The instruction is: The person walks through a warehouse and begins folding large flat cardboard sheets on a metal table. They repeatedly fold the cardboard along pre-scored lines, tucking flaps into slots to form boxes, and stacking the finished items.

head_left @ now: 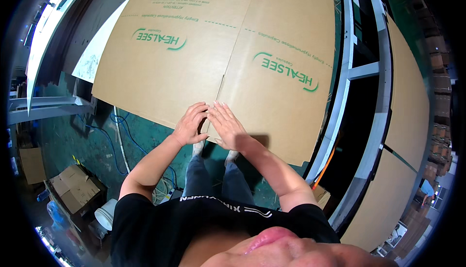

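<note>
A large flat brown cardboard sheet with green printing lies in front of me. A crease and a narrow slot run up it from the near edge. My left hand rests just left of that slot, fingers slightly bent and thumb apart. Across the slot, my right hand lies on the board with its fingers stretched out. The fingertips of both hands nearly meet over the slot. Neither hand holds anything that I can see.
Right of the sheet stands a grey metal frame, with more cardboard beyond it. A metal beam is at the left. Blue cables, a white bucket and a crumpled carton lie lower left. Another person is far right.
</note>
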`<state>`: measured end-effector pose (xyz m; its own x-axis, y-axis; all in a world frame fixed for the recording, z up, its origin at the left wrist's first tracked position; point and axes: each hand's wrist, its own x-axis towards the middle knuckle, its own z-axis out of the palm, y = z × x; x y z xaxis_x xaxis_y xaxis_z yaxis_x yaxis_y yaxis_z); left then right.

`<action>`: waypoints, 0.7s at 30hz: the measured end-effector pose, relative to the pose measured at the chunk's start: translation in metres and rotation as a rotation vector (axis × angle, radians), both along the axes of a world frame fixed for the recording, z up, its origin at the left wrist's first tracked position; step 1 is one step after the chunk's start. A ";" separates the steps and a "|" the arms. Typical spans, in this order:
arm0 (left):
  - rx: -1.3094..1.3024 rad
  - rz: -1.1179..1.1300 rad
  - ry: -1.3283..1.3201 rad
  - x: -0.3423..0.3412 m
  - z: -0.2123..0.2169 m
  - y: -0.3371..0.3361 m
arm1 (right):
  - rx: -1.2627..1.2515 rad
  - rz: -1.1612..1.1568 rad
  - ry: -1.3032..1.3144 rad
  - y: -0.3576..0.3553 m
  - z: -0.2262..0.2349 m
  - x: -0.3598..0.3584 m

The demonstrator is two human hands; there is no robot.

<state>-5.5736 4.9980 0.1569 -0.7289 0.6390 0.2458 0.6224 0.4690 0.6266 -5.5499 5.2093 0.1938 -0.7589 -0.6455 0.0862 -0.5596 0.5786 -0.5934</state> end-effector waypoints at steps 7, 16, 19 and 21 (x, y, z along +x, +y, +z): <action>-0.026 -0.010 0.060 -0.002 -0.002 -0.003 | -0.080 -0.007 0.031 -0.002 -0.010 -0.008; -0.069 -0.044 0.084 -0.008 -0.015 -0.006 | -0.124 -0.109 0.077 -0.005 -0.028 -0.005; -0.101 -0.058 0.125 -0.009 -0.007 -0.004 | -0.247 -0.140 0.061 0.003 -0.038 0.004; -0.168 -0.094 0.136 -0.011 -0.002 -0.006 | -0.300 -0.222 0.005 0.011 -0.037 0.011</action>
